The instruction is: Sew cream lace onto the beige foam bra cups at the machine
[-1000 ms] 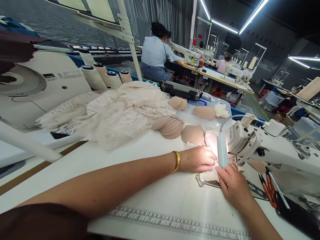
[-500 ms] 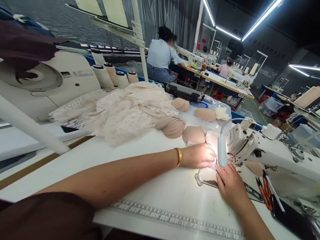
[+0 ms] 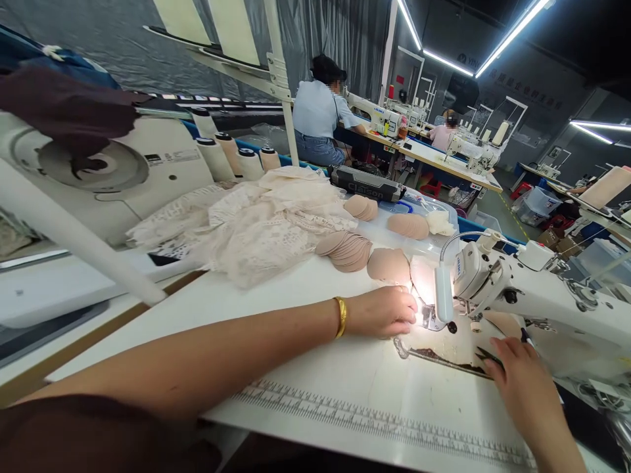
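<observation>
My left hand [image 3: 387, 312], a gold bangle at its wrist, rests left of the sewing machine's needle area with its fingers curled together. They pinch the edge of a pale fabric piece [image 3: 422, 277] that lies beneath the lamp; most of the pinched part is hidden. At the right, my right hand [image 3: 527, 378] is closed around thread snips [image 3: 487, 357]. Only the dark blade tips stick out past the thumb, pointing left over the machine bed; the handles are covered. The white sewing machine [image 3: 532, 282] stands just beyond both hands.
Beige oval pads [image 3: 345, 251] lie in stacks behind my left hand. A heap of cream lace [image 3: 276, 223] spreads left of them. A printed ruler [image 3: 374, 420] runs along the table's front edge. Thread cones [image 3: 217, 157] stand at the back. A co-worker [image 3: 320, 112] sits beyond.
My right hand has left the fabric by the needle, moved right and closed on the snips, lifting their tips leftward. My left hand has shifted slightly left; the machine bed between the hands is now exposed.
</observation>
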Action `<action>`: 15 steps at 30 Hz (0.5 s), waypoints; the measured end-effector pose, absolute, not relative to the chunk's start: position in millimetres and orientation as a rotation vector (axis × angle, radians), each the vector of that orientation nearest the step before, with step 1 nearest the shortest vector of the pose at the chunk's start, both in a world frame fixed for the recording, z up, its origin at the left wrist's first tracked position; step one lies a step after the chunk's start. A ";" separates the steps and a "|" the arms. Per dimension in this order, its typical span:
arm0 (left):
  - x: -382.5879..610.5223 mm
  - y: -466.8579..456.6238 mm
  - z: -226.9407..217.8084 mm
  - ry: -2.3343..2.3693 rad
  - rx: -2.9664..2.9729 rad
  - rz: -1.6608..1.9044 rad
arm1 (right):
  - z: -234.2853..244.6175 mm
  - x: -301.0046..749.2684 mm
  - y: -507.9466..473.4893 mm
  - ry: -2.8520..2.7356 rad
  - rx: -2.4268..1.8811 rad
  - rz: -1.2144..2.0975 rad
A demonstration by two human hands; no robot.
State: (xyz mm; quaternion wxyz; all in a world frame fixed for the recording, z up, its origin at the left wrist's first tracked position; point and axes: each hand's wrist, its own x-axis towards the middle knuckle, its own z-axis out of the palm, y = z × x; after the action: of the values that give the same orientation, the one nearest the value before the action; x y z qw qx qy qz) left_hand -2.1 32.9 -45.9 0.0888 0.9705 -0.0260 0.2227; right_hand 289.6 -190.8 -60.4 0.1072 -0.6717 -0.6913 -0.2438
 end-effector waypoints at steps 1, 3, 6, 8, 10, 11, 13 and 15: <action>-8.2 27.6 -44.5 -0.060 2.874 0.635 | -64.7 299.9 -201.0 -2.034 -2.015 -0.718; -18.8 16.3 -43.3 -0.030 2.834 0.590 | -73.0 310.4 -216.3 -2.030 -2.047 -0.670; -28.4 2.4 -45.8 0.004 2.774 0.623 | -75.6 294.9 -223.5 -1.887 -2.024 -0.558; -30.6 -2.8 -49.1 0.026 2.748 0.679 | -68.1 267.6 -218.6 -1.720 -2.021 -0.351; -30.9 -5.2 -51.9 0.038 2.732 0.717 | -56.5 235.5 -208.3 -1.619 -2.018 -0.018; -30.8 -5.6 -52.9 0.045 2.731 0.726 | -51.0 220.5 -202.0 -1.630 -1.993 0.119; -30.6 -6.1 -53.8 0.056 2.739 0.737 | -43.7 196.7 -188.5 -1.712 -1.963 0.262; -30.8 -6.5 -53.9 0.072 2.754 0.757 | -43.2 183.5 -176.4 -1.814 -1.969 0.233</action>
State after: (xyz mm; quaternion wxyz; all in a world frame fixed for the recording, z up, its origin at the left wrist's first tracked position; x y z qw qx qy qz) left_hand -30.8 -6.5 -53.9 0.1415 0.9542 0.0250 0.2623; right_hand 183.5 -176.4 -43.2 0.2251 -0.7137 -0.6578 0.0846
